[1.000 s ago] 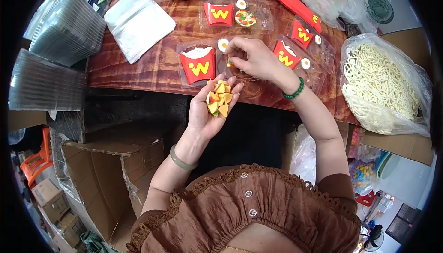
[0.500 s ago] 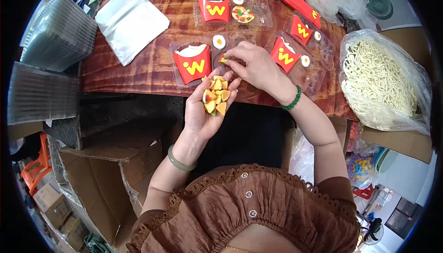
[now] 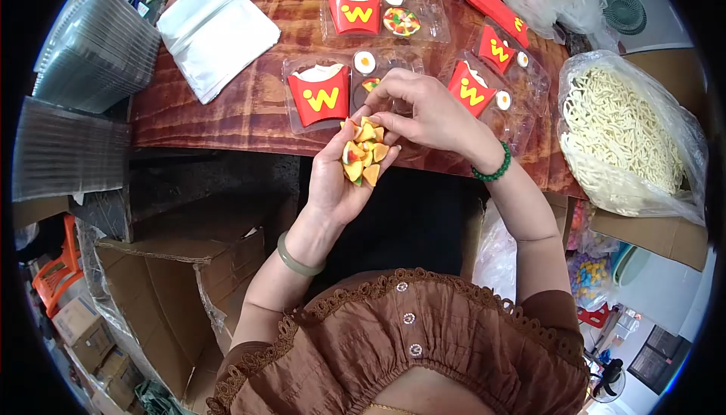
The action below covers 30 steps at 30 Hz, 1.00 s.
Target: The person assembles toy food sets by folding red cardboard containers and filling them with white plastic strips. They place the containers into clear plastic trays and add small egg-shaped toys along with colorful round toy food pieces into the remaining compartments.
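My left hand [image 3: 333, 180] lies palm up, fingers curled round a heap of small toy pizza slices [image 3: 368, 159], orange-yellow wedges with a little red and green. At the heap's upper edge my right hand [image 3: 423, 116] pinches a slice between thumb and fingers; the piece is mostly covered. Just beyond is a clear plastic tray [image 3: 293, 118] with a red fries box [image 3: 318, 97] marked in yellow and a toy fried egg [image 3: 364, 62]. One toy pizza slice [image 3: 370, 84] lies in that tray's round hollow, partly behind my right hand.
More filled trays [image 3: 427, 25] stand farther back and right. A bag of cream-coloured strips [image 3: 624, 139] sits at the right. Flat clear bags [image 3: 219, 40] and stacked plastic trays [image 3: 94, 48] are on the left. An open cardboard box [image 3: 162, 294] stands below the table's left side.
My right hand has drawn back from the tray's round hollow to the heap in my left hand. A pizza slice now lies in the hollow.
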{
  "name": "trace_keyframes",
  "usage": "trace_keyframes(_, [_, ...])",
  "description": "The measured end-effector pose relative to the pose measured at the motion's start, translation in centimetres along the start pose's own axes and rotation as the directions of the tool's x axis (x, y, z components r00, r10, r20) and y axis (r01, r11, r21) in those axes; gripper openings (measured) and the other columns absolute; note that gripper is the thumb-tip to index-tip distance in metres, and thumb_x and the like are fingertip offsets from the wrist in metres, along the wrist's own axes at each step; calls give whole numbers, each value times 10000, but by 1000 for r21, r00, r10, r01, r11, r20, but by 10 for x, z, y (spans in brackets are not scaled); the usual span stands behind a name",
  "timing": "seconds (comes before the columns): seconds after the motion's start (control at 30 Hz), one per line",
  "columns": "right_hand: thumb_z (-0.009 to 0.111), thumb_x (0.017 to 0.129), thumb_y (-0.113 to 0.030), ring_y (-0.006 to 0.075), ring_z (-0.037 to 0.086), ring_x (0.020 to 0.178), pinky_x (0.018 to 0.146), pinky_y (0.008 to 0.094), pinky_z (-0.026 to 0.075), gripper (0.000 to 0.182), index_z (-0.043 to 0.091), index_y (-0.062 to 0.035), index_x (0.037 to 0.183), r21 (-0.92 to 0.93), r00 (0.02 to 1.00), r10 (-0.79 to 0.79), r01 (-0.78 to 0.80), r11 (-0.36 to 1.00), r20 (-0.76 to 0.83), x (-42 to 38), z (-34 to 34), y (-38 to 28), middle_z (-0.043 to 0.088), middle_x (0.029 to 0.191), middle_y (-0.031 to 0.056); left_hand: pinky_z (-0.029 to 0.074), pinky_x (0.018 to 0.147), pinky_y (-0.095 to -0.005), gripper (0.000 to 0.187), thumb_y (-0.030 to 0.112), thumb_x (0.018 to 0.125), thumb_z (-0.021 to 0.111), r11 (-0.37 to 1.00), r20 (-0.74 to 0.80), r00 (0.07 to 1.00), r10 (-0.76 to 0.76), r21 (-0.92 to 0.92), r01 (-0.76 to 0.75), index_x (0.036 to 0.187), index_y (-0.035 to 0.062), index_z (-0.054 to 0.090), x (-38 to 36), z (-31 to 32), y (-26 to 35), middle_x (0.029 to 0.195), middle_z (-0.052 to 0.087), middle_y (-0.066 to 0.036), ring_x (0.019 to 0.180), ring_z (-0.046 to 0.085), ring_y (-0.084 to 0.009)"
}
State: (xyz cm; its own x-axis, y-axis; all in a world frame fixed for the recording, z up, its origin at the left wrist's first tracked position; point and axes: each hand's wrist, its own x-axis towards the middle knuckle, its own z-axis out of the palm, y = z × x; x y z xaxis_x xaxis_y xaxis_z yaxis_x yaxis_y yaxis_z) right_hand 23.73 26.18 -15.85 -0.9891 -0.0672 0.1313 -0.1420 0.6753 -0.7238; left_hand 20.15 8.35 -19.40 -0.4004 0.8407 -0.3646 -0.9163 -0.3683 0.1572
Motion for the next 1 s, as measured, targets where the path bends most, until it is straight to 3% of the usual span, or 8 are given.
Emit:
trace_keyframes(0.1, [643, 814, -74, 152, 629, 779, 656, 261, 500, 173, 612, -21, 976, 159, 995, 75, -84, 984, 62, -1, 1, -11, 628, 854, 60, 464, 942, -391, 429, 303, 978, 400, 1000, -15, 1000, 26, 9, -26, 1338, 71, 383, 3, -5, 0, 1262, 510, -84, 1134, 534, -215])
trace_keyframes(0.23, [623, 817, -51, 114, 632, 783, 641, 246, 500, 162, 607, -16, 975, 133, 998, 28, -34, 990, 49, 0, 0, -14, 633, 844, 48, 470, 937, -377, 420, 307, 980, 399, 1000, -77, 997, 4, 15, -3, 1316, 56, 401, 3, -3, -1, 1262, 513, -94, 1120, 545, -203])
trace_keyframes(0.3, [603, 815, -29, 79, 627, 749, 617, 236, 501, 155, 600, -3, 968, 408, 934, 344, -354, 842, 100, -1, -8, -23, 633, 833, 38, 472, 928, -367, 392, 300, 977, 405, 1000, 40, 999, 4, 27, -5, 1273, 44, 435, -1, 1, 3, 1258, 519, -110, 1125, 545, -234])
trace_keyframes(0.37, [598, 815, -29, 56, 616, 706, 580, 233, 491, 124, 600, 17, 930, 423, 944, 330, -305, 853, 14, 1, -6, -17, 635, 804, 30, 475, 919, -363, 382, 295, 975, 407, 1000, 17, 1000, 8, 24, -8, 1260, 44, 446, -3, -2, 6, 1254, 521, -117, 1130, 541, -256])
trace_keyframes(0.43, [617, 816, -61, 70, 613, 675, 572, 242, 483, 110, 608, 24, 885, 110, 963, 244, -232, 967, -112, 9, -8, -21, 626, 742, 37, 480, 899, -359, 371, 283, 970, 415, 1000, -19, 1000, 23, 10, -23, 1253, 45, 455, -5, -8, 8, 1247, 527, -130, 1136, 535, -308])
trace_keyframes(0.53, [639, 810, -93, 90, 589, 634, 562, 252, 465, 131, 625, 18, 878, -50, 974, 185, -193, 980, -133, 20, 10, -2, 603, 679, 52, 468, 931, -378, 380, 270, 987, 361, 999, -8, 999, 38, -16, -38, 1280, 38, 428, -4, -15, 8, 1296, 492, -166, 1183, 498, -334])
trace_keyframes(0.67, [647, 804, -108, 122, 581, 624, 565, 264, 464, 147, 637, 2, 902, 66, 980, 159, -151, 986, -122, 23, 15, 6, 601, 708, 78, 486, 903, -366, 360, 274, 974, 405, 999, -51, 998, 43, -30, -45, 1249, 45, 451, -2, -10, 8, 1233, 533, -129, 1123, 544, -307])
trace_keyframes(1.0, [665, 791, -105, 255, 612, 748, 653, 341, 491, 124, 652, -30, 889, -134, 984, -21, -3, 991, -179, 7, 25, 26, 597, 802, 102, 492, 896, -362, 387, 270, 973, 418, 999, -39, 998, 41, -6, -42, 1289, 47, 413, 0, -13, 9, 1231, 525, -125, 1106, 553, -295])
